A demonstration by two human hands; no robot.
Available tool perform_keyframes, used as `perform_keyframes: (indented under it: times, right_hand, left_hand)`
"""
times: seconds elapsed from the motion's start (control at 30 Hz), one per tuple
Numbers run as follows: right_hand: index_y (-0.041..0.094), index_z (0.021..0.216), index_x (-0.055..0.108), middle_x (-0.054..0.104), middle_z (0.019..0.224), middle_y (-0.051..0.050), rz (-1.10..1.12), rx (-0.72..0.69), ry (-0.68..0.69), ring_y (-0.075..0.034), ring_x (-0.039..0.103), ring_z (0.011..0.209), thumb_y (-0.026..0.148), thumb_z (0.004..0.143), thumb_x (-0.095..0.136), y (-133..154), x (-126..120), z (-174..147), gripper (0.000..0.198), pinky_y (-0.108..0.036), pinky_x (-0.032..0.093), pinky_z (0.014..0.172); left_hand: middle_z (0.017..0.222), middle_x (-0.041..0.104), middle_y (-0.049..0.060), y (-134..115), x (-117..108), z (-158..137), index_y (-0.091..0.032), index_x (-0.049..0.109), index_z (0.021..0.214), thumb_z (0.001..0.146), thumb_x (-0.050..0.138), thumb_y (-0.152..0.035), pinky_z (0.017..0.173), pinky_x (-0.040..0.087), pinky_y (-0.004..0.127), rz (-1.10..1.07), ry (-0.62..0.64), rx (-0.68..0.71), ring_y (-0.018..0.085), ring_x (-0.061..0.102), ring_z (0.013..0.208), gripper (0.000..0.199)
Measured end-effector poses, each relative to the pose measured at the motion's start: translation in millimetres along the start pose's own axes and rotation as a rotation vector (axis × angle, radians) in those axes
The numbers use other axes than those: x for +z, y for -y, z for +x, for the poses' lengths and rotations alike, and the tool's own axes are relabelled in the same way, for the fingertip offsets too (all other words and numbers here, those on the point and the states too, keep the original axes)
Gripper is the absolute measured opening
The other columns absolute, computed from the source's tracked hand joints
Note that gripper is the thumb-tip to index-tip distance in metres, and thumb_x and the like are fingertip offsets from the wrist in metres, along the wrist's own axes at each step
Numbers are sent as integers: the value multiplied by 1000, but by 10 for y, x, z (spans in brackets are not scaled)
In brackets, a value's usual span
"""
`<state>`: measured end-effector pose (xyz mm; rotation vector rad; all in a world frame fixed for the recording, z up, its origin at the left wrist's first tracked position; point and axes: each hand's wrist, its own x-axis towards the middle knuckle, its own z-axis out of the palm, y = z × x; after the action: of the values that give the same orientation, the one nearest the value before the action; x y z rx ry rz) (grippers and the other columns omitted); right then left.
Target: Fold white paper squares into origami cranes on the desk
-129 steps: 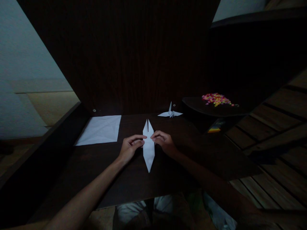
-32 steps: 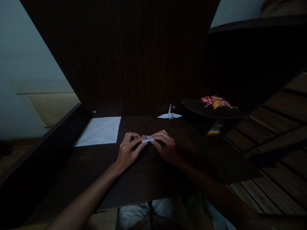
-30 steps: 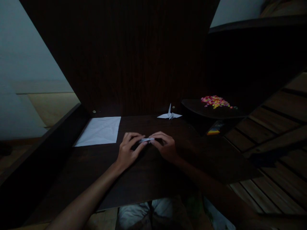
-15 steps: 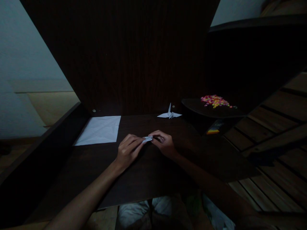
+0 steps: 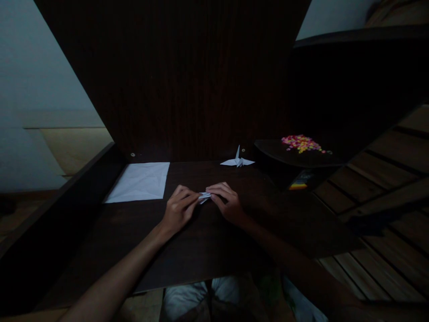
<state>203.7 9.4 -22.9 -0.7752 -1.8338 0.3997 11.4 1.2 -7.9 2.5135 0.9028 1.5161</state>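
Between my two hands is a small folded piece of white paper, low over the dark tabletop. My left hand pinches its left end with thumb and fingers. On the other end, my right hand is closed, fingertips on top and thumb below. Much of the paper is hidden by the fingers. Behind the hands, near the back panel, stands a white origami crane with its wings spread. To the left lies a creased sheet of white paper.
A corner shelf at the right bears a pile of small colourful pieces. Under it is an object with a rainbow-coloured edge. A dark back panel rises behind the tabletop, and a raised side board bounds the left.
The fingers of my right hand have come down flatter over the folded paper, and the paper has turned slightly, with a flap now showing below. The view has shifted a little.
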Motion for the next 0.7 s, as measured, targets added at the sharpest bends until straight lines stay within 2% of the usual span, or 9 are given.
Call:
perform_keyframes:
  times: [0.2,0.43,0.7]
  right_hand:
    - [21,96,67,69,86,-6,-29,-69,4,-18,62,78,21,87,55,-36,18,-38,15,-36,47,77]
    - [21,81,65,64,73,-5,-41,-17,-7,-18,58,69,20,87,52,41,17,-40,15,-33,47,66]
    - [20,67,59,58,61,-3,-134,-24,-40,-17,53,59,14,84,49,126,-19,-28,21,-30,41,57]
  left_hand:
    - [69,62,3,-10,13,8,-17,71,87,82,62,-18,60,44,28,-110,41,-103,15,50,66,10]
    - [66,62,3,-23,48,-3,-18,72,84,82,63,-21,60,43,28,-168,56,-117,14,51,65,10]
    - [67,61,3,-94,72,-20,-15,71,86,81,64,-24,59,44,27,-159,151,-126,14,53,64,12]
